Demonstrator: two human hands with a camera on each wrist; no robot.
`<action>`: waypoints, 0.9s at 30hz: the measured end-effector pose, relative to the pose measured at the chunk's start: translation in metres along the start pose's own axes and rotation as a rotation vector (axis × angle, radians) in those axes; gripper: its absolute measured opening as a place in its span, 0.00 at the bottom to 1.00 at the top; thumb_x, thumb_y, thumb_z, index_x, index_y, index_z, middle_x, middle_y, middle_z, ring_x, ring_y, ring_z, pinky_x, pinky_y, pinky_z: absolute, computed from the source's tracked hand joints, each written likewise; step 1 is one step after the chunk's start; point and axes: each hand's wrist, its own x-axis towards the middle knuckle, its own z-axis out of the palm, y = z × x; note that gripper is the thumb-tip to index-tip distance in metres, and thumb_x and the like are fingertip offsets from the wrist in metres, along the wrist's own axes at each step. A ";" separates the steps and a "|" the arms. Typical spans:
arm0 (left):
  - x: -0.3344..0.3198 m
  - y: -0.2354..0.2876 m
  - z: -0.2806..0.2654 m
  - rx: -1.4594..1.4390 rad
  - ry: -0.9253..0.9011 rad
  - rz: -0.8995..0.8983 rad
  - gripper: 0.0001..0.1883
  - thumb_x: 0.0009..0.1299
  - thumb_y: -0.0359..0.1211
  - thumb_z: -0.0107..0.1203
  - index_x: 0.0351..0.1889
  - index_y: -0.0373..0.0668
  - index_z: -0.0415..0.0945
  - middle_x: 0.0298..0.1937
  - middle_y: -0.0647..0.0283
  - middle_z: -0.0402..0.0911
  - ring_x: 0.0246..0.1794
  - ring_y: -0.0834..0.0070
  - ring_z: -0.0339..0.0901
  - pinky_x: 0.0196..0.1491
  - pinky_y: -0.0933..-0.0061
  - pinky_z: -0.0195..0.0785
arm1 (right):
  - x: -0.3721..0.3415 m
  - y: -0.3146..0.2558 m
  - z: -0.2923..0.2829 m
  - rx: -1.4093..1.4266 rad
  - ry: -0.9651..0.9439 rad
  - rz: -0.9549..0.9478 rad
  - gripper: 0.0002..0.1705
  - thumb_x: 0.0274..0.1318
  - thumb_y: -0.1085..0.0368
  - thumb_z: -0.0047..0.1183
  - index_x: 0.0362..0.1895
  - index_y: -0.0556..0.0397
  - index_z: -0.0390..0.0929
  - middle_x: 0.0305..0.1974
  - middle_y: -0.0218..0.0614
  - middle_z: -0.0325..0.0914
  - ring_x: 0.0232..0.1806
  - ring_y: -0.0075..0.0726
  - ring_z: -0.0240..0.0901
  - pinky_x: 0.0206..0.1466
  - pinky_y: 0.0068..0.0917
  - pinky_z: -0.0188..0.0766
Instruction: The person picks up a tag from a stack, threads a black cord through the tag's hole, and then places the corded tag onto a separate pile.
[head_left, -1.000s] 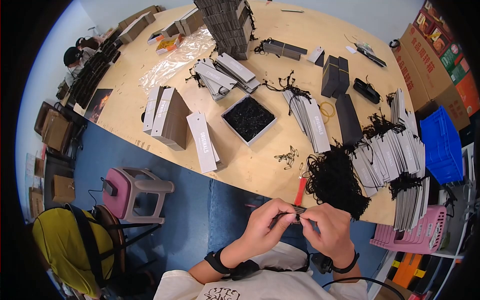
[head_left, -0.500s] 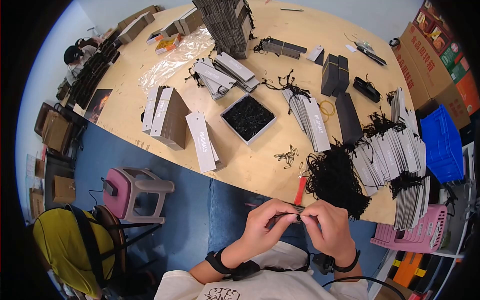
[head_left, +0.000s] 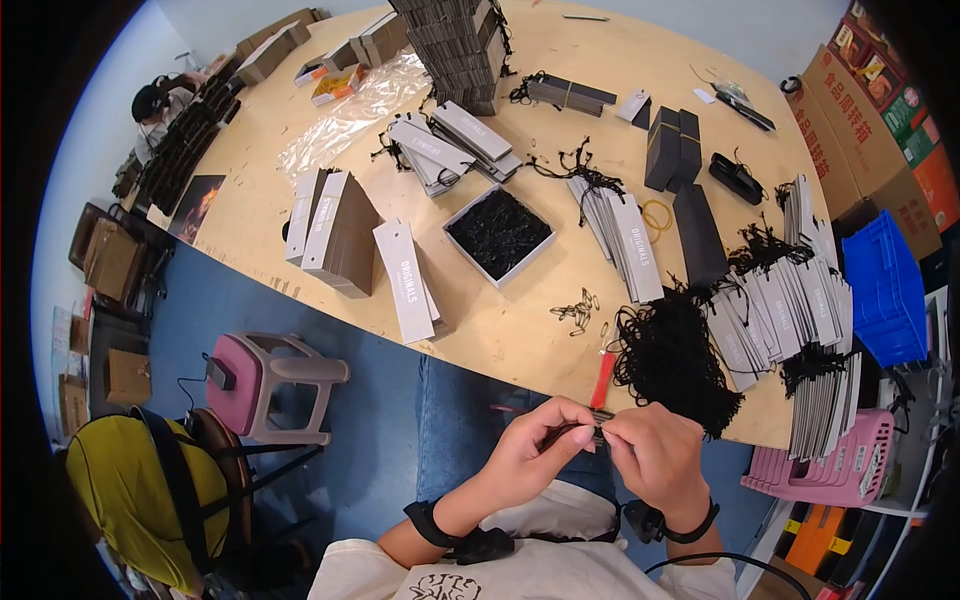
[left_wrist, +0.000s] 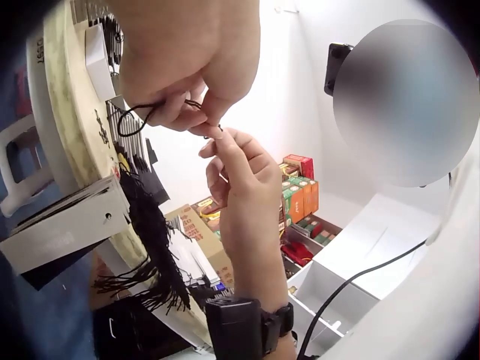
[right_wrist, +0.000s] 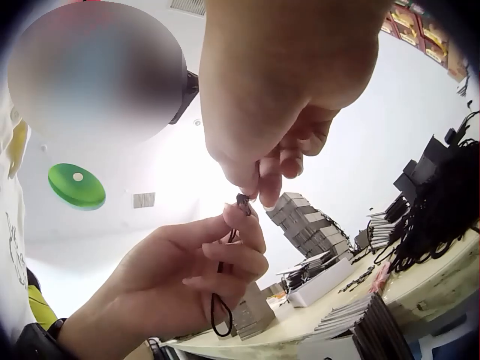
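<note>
In the head view my left hand point(head_left: 535, 445) and right hand point(head_left: 658, 455) meet fingertip to fingertip just off the table's near edge. A thin black cord point(right_wrist: 220, 268) runs through my left hand's fingers, its looped end hanging below them in the right wrist view. Thumb and fingers of the left hand pinch it near a small dark knot-like piece point(right_wrist: 243, 201). At that same spot the right hand's thumb and fingertips pinch the cord's end. Fingers hide most of that end. A stack of grey tags point(left_wrist: 67, 232) with a punched hole is close below the hands.
Right of the hands lie a heap of black cords point(head_left: 675, 365) and corded grey tags point(head_left: 775, 310). A red-handled tool point(head_left: 603, 380), small loose pins point(head_left: 575, 312) and a white box point(head_left: 528, 263) of small black pieces are ahead. A pink stool point(head_left: 235, 385) stands left.
Both hands stay in nearly the same place, fingertips together. Only small shifts of the fingers show around the cord.
</note>
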 end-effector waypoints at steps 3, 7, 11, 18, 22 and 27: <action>-0.001 0.000 0.001 -0.001 0.022 0.002 0.06 0.77 0.28 0.50 0.48 0.35 0.71 0.42 0.65 0.77 0.43 0.81 0.74 0.50 0.78 0.69 | -0.002 -0.001 0.001 -0.037 0.024 -0.017 0.11 0.47 0.75 0.62 0.37 0.53 0.77 0.28 0.35 0.80 0.24 0.39 0.75 0.25 0.30 0.69; -0.001 -0.001 0.004 0.028 0.065 -0.001 0.06 0.77 0.27 0.50 0.48 0.35 0.71 0.43 0.64 0.77 0.43 0.81 0.75 0.50 0.78 0.69 | -0.003 -0.001 0.002 -0.042 0.028 -0.009 0.10 0.47 0.76 0.61 0.37 0.55 0.78 0.29 0.36 0.81 0.24 0.40 0.76 0.25 0.30 0.69; -0.001 -0.002 0.007 0.067 0.101 0.047 0.06 0.77 0.27 0.51 0.47 0.35 0.72 0.41 0.64 0.78 0.42 0.82 0.75 0.49 0.80 0.70 | -0.002 -0.001 0.003 0.018 0.029 0.033 0.10 0.47 0.77 0.62 0.35 0.56 0.78 0.28 0.37 0.80 0.24 0.40 0.76 0.26 0.30 0.69; 0.000 -0.005 0.011 0.236 0.182 0.124 0.04 0.76 0.26 0.53 0.45 0.35 0.73 0.36 0.67 0.79 0.35 0.87 0.74 0.40 0.85 0.67 | -0.002 0.001 0.008 0.013 0.028 0.053 0.10 0.48 0.74 0.62 0.37 0.54 0.78 0.27 0.33 0.78 0.23 0.36 0.76 0.24 0.29 0.68; 0.001 -0.003 0.009 0.340 0.219 0.121 0.04 0.74 0.25 0.54 0.43 0.35 0.74 0.33 0.70 0.77 0.30 0.90 0.68 0.33 0.88 0.60 | 0.002 -0.003 0.007 -0.090 0.018 0.047 0.10 0.45 0.75 0.63 0.34 0.54 0.77 0.25 0.33 0.77 0.23 0.37 0.75 0.25 0.30 0.68; 0.003 0.007 0.008 0.571 0.241 0.144 0.04 0.69 0.25 0.59 0.40 0.37 0.79 0.29 0.65 0.76 0.21 0.86 0.62 0.25 0.81 0.57 | 0.002 0.003 0.004 -0.037 -0.020 0.048 0.12 0.42 0.76 0.63 0.33 0.54 0.76 0.24 0.34 0.76 0.23 0.38 0.74 0.25 0.29 0.69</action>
